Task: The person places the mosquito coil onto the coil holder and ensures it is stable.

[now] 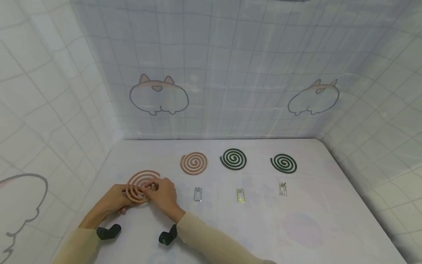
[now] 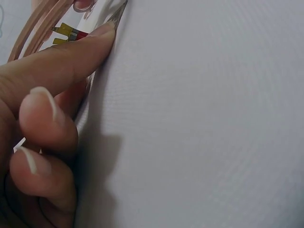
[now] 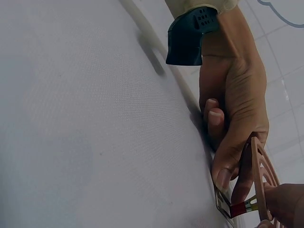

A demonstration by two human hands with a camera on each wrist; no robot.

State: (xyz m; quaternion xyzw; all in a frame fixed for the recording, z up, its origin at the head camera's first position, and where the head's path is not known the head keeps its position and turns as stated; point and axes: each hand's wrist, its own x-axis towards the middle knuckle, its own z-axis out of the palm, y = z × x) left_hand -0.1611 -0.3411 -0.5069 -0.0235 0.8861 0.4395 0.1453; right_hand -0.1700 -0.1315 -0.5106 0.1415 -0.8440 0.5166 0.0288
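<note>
In the head view a brown spiral coil [image 1: 134, 190] is held tilted at the left of the table. My left hand [image 1: 115, 200] is behind and below it, gripping a thin metal stand [image 3: 220, 205] between thumb and finger. My right hand [image 1: 163, 194] pinches the coil near its centre. A small red and yellow piece [image 3: 242, 207] sits between stand and coil; whether they are joined cannot be told. In the left wrist view the left hand's finger [image 2: 61, 64] lies along the stand [image 2: 118, 15], with the coil [image 2: 40, 28] at upper left.
Another brown coil [image 1: 193, 163] and two dark green coils [image 1: 233, 159] [image 1: 284, 163] lie along the back of the white table [image 1: 250, 234]. In front of them lie a silver stand [image 1: 197, 194], a yellowish stand [image 1: 241, 195] and a further metal stand [image 1: 282, 189]. Patterned sheets [image 1: 217, 73] surround the table.
</note>
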